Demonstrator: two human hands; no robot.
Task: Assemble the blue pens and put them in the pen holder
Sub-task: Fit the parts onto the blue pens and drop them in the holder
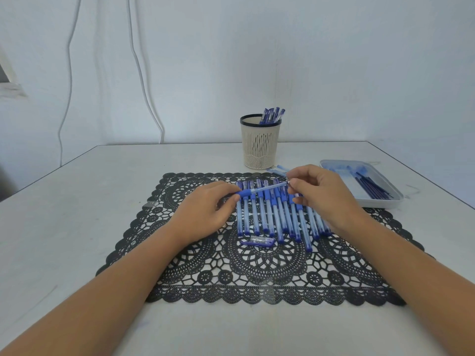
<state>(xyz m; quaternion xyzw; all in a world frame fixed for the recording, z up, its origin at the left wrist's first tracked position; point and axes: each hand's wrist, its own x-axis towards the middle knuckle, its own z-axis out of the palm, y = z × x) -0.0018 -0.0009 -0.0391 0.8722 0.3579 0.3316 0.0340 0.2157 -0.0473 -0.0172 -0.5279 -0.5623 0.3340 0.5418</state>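
Observation:
A blue pen barrel [264, 189] is held level above a row of several blue pens [277, 217] lying on the black lace mat [195, 255]. My left hand [205, 211] pinches its blue grip end, and my right hand [321, 196] pinches its clear far end. One loose pen cap [258, 241] lies on the mat in front of the row. The beige pen holder [260, 143] stands behind the mat with several capped blue pens [272, 114] in it.
A white tray [380, 201] at the right holds several dark refills [370, 187]. A couple of clear pen parts [277, 170] lie by the holder's base. The white table ends at a wall with hanging cables [144, 80].

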